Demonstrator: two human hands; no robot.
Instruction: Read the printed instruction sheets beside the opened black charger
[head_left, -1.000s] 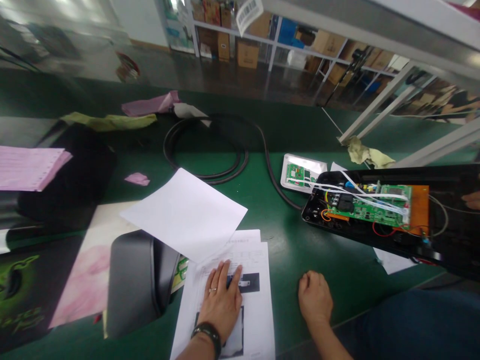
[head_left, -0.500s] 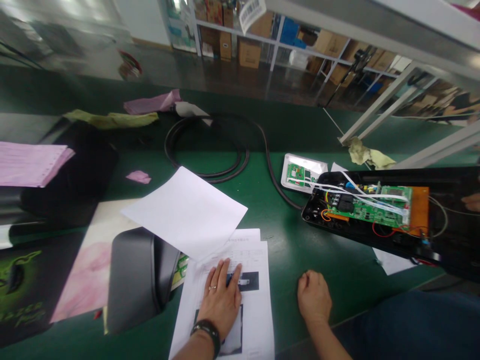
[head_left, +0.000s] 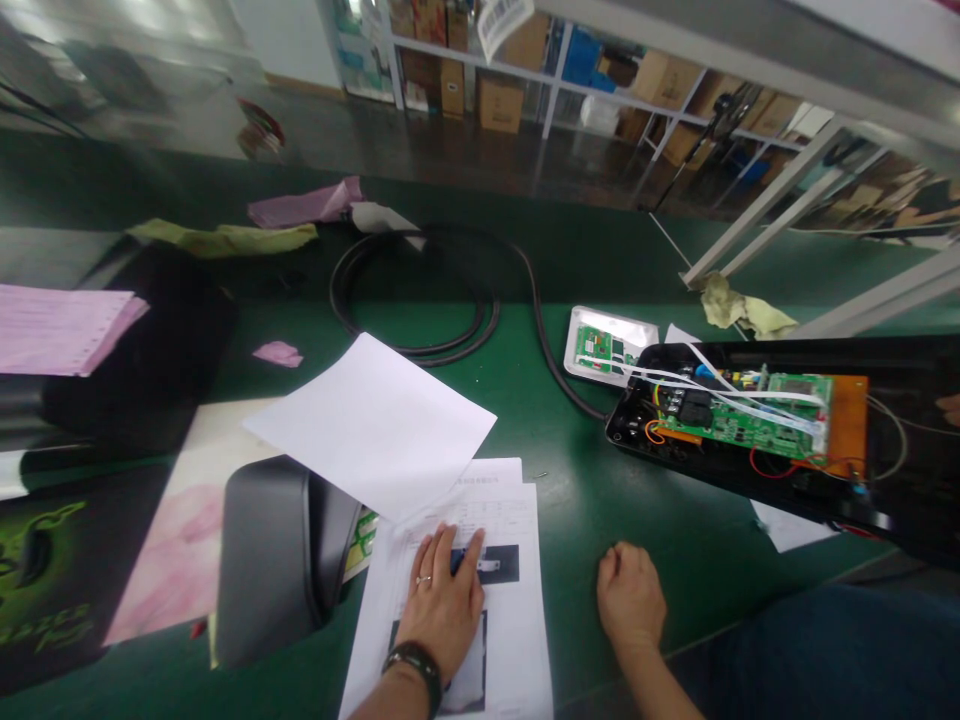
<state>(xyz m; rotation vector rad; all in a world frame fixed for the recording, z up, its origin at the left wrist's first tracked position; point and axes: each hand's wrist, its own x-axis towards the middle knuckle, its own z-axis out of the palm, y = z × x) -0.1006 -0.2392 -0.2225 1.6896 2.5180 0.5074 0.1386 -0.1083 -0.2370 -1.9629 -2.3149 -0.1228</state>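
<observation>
My left hand (head_left: 444,598) lies flat, fingers spread, on a printed sheet (head_left: 510,620) with dark pictures at the near edge of the green table (head_left: 585,500); a ring and a black wristband show. My right hand (head_left: 628,598) rests on the table just right of that sheet, fingers curled into a loose fist with nothing in it. A blank white sheet (head_left: 375,425) overlaps the printed one from the upper left. To the right lies an open black housing (head_left: 750,470) with a green circuit board (head_left: 742,415) and coloured wires inside.
A dark grey cover (head_left: 274,555) stands left of my left hand. A coiled black cable (head_left: 420,300) runs to the housing. A small white module (head_left: 604,345), yellow cloths (head_left: 739,310), pink papers (head_left: 60,330) and a metal frame (head_left: 757,210) lie farther off. Another person's fingers (head_left: 946,408) touch the housing's right end.
The view shifted slightly. Both hands stay where they were on the sheet and the table.
</observation>
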